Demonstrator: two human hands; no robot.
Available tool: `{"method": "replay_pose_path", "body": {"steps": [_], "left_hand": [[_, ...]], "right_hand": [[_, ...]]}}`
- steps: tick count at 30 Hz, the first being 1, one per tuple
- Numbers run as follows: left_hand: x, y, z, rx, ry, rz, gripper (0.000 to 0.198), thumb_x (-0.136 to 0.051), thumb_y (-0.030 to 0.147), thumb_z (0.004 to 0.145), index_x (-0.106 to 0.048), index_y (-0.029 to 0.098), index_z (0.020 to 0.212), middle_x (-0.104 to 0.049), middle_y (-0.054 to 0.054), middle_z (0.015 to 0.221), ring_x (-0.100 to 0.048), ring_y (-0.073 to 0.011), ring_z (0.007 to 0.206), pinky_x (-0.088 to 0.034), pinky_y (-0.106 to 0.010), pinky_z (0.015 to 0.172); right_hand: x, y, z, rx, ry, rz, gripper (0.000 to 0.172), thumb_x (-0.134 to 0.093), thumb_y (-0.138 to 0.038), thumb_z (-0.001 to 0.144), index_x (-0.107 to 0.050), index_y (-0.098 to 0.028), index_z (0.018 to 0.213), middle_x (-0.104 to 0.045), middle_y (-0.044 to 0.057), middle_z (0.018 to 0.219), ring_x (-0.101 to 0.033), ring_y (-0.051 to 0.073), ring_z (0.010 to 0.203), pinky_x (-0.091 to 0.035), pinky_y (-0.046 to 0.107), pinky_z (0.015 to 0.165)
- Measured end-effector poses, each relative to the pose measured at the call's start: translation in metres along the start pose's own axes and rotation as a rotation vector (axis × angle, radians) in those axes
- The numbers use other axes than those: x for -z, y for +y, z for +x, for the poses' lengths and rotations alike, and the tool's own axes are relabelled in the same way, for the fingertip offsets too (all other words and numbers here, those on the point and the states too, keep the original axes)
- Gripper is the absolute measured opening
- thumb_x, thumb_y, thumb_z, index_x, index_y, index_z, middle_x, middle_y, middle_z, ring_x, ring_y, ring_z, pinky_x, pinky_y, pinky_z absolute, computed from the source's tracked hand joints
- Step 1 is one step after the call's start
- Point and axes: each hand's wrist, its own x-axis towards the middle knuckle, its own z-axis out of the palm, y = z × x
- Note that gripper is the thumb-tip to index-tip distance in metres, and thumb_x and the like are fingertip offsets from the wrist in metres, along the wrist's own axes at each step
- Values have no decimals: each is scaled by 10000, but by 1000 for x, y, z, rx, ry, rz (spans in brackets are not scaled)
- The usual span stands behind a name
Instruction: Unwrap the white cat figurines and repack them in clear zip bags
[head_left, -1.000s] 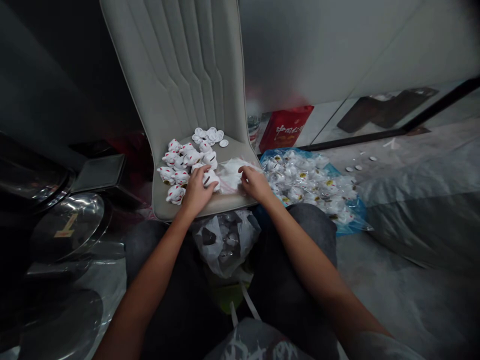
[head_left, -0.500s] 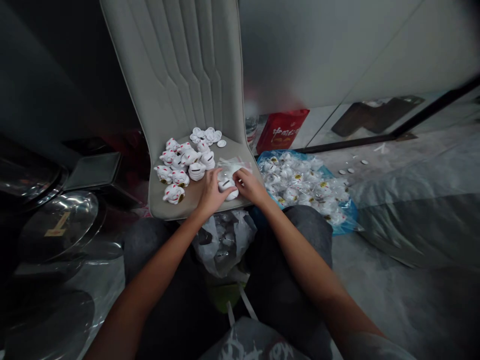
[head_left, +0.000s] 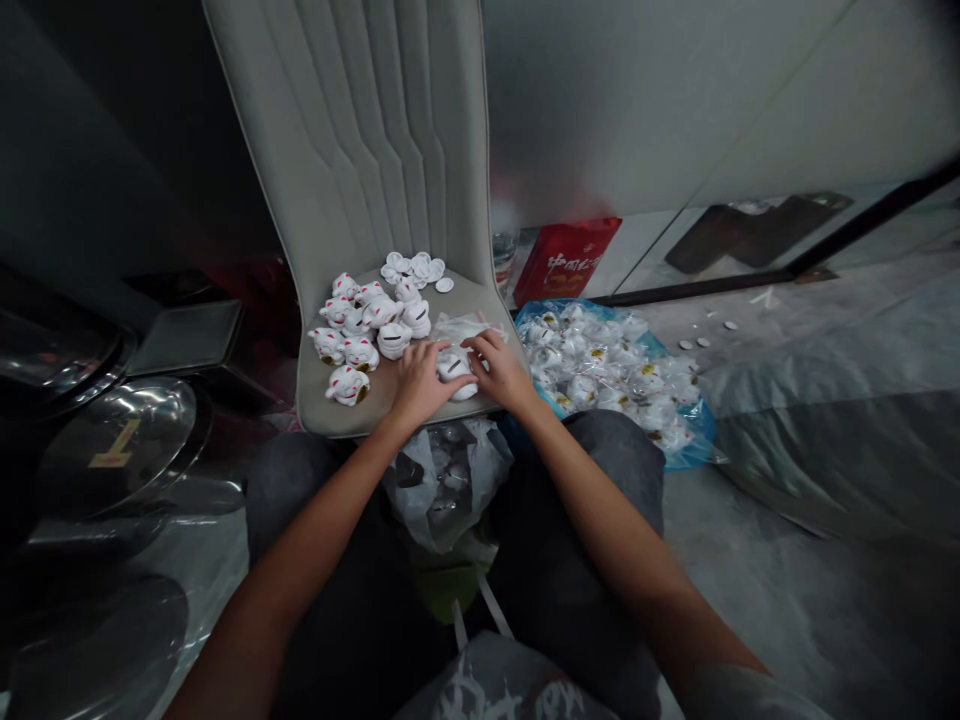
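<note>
On the seat of a beige padded chair (head_left: 330, 405) lie several white cat figurines (head_left: 358, 325) with red marks. Behind them is a small heap of white round caps (head_left: 414, 267). My left hand (head_left: 417, 384) and my right hand (head_left: 501, 372) meet over one white figurine (head_left: 454, 367) at the seat's front edge. Both hands have their fingers curled on it. A clear plastic bag (head_left: 460, 327) lies just behind the hands.
To the right of the chair, a blue plastic sheet (head_left: 694, 425) on the floor holds many bagged figurines. A red box (head_left: 564, 262) stands behind it. A grey plastic bag (head_left: 447, 482) hangs between my knees. Shiny metal discs (head_left: 127, 440) are stacked at the left.
My left hand has carried a figurine from the group rightward to the front edge of the seat. My right hand came off the clear bag and joined it on the figurine.
</note>
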Motion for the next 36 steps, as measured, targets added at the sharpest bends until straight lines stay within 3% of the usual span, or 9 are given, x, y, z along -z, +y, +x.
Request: {"method": "replay_pose_path", "body": {"steps": [8, 14, 20, 25, 30, 36], "left_hand": [[-6, 2, -1, -75, -35, -42, 646, -824, 427, 715, -554, 212, 1261, -585, -118, 1237, -515, -319, 1195, -386, -446, 1045], [-9, -2, -2, -61, -41, -70, 630, -819, 414, 728, -548, 168, 1240, -583, -142, 1211, -530, -315, 1183, -414, -427, 1027], [-2, -3, -1, 44, 57, -77, 388, -719, 384, 835, -598, 189, 1148, -578, -112, 1139, -553, -286, 1134, -429, -420, 1015], [4, -1, -5, -16, -90, -123, 242, -609, 367, 915, -684, 211, 1085, -585, -87, 1086, -600, -247, 1044, -469, -369, 968], [10, 3, -12, -54, -200, -68, 438, -741, 422, 798, -673, 200, 1169, -579, -103, 1177, -606, -278, 1082, -478, -410, 994], [34, 1, -11, -95, -389, -139, 391, -678, 386, 838, -652, 202, 1182, -655, -79, 1197, -638, -248, 1066, -512, -381, 957]], "right_hand": [[1, -6, 1, -41, 46, 7, 271, -424, -165, 945, -634, -214, 1109, -592, 93, 1015, -587, 222, 916, -477, 344, 854], [10, 8, -1, -34, -83, -10, 221, -486, -193, 923, -664, -180, 1054, -613, 90, 984, -595, 212, 891, -468, 333, 838], [8, 20, -3, -35, -220, -83, 250, -572, -179, 866, -680, -147, 1089, -634, 103, 991, -595, 210, 867, -468, 326, 822], [5, 17, 0, -24, -294, -256, 220, -611, -164, 847, -722, -142, 1035, -640, 113, 927, -575, 236, 882, -441, 341, 838], [2, 19, 3, -76, -298, -256, 210, -618, -132, 833, -749, -140, 997, -644, 108, 933, -572, 215, 869, -425, 314, 829], [2, 24, 6, -119, -281, -196, 137, -671, -187, 837, -764, -149, 930, -652, 87, 902, -570, 198, 853, -412, 296, 834]]}}
